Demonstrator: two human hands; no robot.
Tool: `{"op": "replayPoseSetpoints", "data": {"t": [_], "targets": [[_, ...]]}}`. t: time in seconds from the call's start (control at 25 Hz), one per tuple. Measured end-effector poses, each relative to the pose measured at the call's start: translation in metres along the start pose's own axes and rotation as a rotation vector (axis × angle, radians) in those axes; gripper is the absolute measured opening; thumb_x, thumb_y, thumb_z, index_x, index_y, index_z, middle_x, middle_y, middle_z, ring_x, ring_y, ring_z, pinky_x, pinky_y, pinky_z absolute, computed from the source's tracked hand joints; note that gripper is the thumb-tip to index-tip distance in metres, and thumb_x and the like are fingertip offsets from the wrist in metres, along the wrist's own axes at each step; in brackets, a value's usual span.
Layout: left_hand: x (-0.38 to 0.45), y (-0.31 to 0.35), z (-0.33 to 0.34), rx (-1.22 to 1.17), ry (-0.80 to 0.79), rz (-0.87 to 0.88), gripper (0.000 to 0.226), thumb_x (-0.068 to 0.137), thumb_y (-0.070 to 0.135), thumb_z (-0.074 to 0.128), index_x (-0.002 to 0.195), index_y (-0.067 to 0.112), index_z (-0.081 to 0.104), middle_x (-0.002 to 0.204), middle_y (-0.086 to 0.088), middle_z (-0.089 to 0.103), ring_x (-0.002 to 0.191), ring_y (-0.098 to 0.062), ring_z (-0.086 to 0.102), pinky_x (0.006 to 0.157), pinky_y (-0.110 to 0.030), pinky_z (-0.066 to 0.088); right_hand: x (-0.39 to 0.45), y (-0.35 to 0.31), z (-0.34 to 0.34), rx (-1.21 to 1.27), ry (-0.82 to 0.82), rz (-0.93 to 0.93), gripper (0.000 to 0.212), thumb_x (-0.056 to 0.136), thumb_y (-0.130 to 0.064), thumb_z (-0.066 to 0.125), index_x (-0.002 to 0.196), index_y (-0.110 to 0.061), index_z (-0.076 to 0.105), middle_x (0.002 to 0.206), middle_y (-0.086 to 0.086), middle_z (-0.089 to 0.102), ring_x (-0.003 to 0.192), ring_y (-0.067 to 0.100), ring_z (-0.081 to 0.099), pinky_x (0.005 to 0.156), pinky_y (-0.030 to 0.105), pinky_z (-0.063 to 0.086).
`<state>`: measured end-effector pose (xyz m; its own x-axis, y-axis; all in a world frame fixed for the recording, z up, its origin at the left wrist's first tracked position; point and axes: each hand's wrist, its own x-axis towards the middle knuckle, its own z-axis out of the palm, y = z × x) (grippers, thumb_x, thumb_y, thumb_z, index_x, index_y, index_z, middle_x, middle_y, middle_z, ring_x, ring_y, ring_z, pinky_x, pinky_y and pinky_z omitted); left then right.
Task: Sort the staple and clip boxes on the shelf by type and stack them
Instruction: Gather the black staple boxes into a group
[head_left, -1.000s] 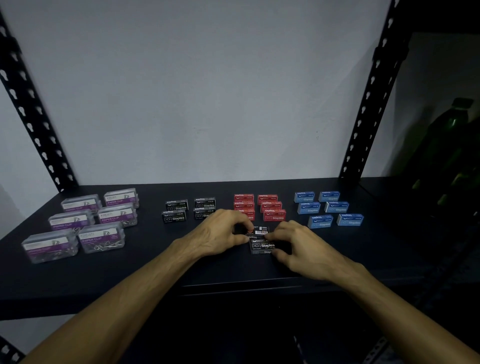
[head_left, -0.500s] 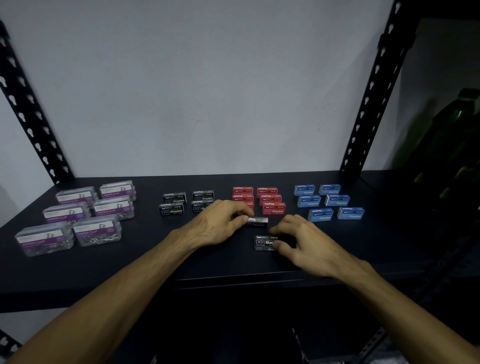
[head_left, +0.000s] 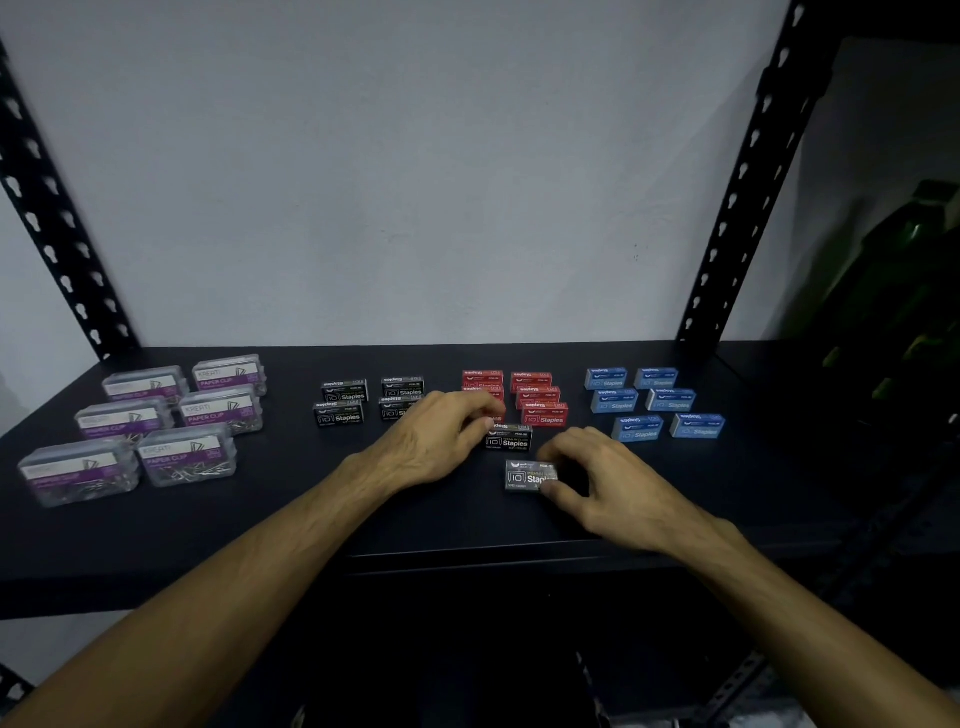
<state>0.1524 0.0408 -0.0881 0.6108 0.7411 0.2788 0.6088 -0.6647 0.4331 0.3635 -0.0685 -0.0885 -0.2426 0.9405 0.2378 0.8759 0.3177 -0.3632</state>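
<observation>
A person's two bare forearms reach up from the bottom corners of the frame onto a dark metal shelf (head_left: 270, 530) set against a pale wall. Just right of centre, the left hand (head_left: 441, 441) pinches a black staple box (head_left: 509, 439) at its left end with thumb and fingertips, the box resting on or just above the shelf. Slightly lower and to the right, the right hand (head_left: 602, 478) curls narrowly around the right end of a second black staple box (head_left: 529, 475), thumb below and fingers above. Both boxes lie well apart from the black staple group (head_left: 369, 402) of four boxes left of centre, where they most likely belong, so each hand seems to be taking one stray for that group. Across the middle of the frame the other types already sit in separate clusters: six clear paper clip boxes (head_left: 150, 421) with purple labels at the left, red staple boxes (head_left: 537, 400) just behind the hands, partly hidden by the left hand, and six blue staple boxes (head_left: 652, 402) to the right. These groups are laid out in rows; whether any are stacked is hard to tell. A dark green bottle (head_left: 904, 291) stands dimly at the right edge.
</observation>
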Motion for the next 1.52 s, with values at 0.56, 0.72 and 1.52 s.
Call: {"op": "replayPoseSetpoints", "data": {"t": [0.56,0.72,1.52], "targets": [[0.003,0.01,0.002,0.069,-0.061,0.029,0.032,0.095,0.027,0.061,0.126,0.023,0.063,0.111,0.006,0.068,0.081,0.002,0.047,0.077,-0.014,0.036,0.001,-0.003,0.002,0.069,0.0,-0.001,0.022,0.089,-0.036,0.066,0.11,-0.03,0.061,0.101,-0.015,0.061,0.095,0.002,0.055,0.084,0.025,0.047],[-0.002,0.007,-0.003,0.032,-0.068,0.011,0.028,0.094,0.027,0.062,0.121,0.022,0.066,0.098,0.011,0.066,0.074,0.003,0.051,0.067,-0.008,0.033,0.003,-0.006,0.0,0.051,-0.021,-0.008,0.014,0.091,-0.032,0.064,0.104,-0.029,0.063,0.097,-0.017,0.061,0.094,0.001,0.053,0.081,0.021,0.045],[-0.089,-0.068,-0.093,0.131,0.025,-0.329,0.023,0.092,0.024,0.065,0.115,0.024,0.068,0.104,0.008,0.068,0.086,-0.003,0.058,0.081,-0.024,0.049,0.097,-0.08,0.022,-0.037,-0.072,-0.099,0.009,0.089,-0.016,0.059,0.097,-0.017,0.064,0.095,-0.002,0.065,0.088,0.018,0.062,0.073,0.028,0.046]]}}
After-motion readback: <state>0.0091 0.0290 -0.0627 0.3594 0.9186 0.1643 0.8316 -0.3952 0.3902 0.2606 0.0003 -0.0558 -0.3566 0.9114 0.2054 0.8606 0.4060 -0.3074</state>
